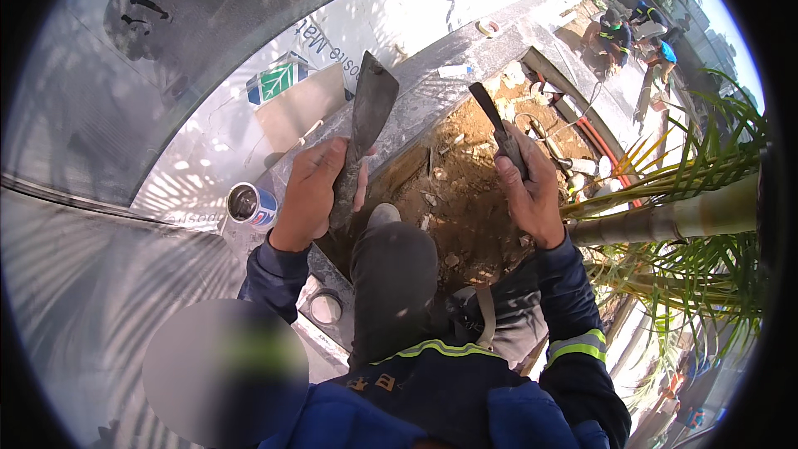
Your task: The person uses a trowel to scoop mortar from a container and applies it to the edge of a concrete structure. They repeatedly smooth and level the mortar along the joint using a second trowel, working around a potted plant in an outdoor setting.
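My left hand point(320, 191) is closed round the worn handle of a broad putty knife point(372, 104), its wide grey blade pointing up. In my right hand point(528, 191) I grip a narrower dark scraper point(486, 104), also held blade upward. The two tools are apart, over a pit of sandy soil point(461, 254) in front of my legs. An open blue-and-white can point(252, 204) of dark material stands on the grey ledge just left of my left hand.
A pale board point(299, 112) lies on white sheeting beyond the stone ledge point(440, 46). Orange pipes point(598, 140) run along the pit's right side. A palm trunk point(682, 208) with fronds stands close on my right. Several workers point(615, 37) crouch on paving farther off at upper right.
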Available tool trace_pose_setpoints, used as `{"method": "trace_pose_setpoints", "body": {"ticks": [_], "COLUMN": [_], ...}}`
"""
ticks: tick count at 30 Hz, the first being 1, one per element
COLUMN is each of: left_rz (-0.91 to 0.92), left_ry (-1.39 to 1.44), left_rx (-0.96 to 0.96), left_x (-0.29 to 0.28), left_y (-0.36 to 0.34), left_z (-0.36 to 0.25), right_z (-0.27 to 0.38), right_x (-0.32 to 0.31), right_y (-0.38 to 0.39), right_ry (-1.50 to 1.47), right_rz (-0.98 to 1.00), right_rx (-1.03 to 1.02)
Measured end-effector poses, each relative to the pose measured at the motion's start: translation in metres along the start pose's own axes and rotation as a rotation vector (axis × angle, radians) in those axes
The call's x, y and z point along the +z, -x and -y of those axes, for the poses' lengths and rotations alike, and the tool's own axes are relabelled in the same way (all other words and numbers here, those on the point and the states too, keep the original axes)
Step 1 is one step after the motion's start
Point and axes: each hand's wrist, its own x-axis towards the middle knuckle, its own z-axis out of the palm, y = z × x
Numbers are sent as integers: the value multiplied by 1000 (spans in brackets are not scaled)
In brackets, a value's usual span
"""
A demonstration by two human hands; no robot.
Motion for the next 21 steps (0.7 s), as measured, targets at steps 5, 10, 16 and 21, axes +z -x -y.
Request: {"method": "trace_pose_setpoints", "body": {"ticks": [5, 10, 16, 21], "left_rz": [138, 136, 121, 435], "left_ry": [178, 119, 92, 137], "left_rx": [-94, -48, -76, -43], "left_x": [43, 51, 31, 37], "left_y": [7, 2, -6, -6], "left_z": [6, 1, 9, 21], "right_z": [64, 68, 60, 57], "right_x": [43, 72, 36, 35], "right_y": [-23, -9, 19, -9], "right_ry": [-438, -226, -519, -1238], "right_rz": [-84, -143, -78, 75], "right_rx": [263, -128, 259, 491]}}
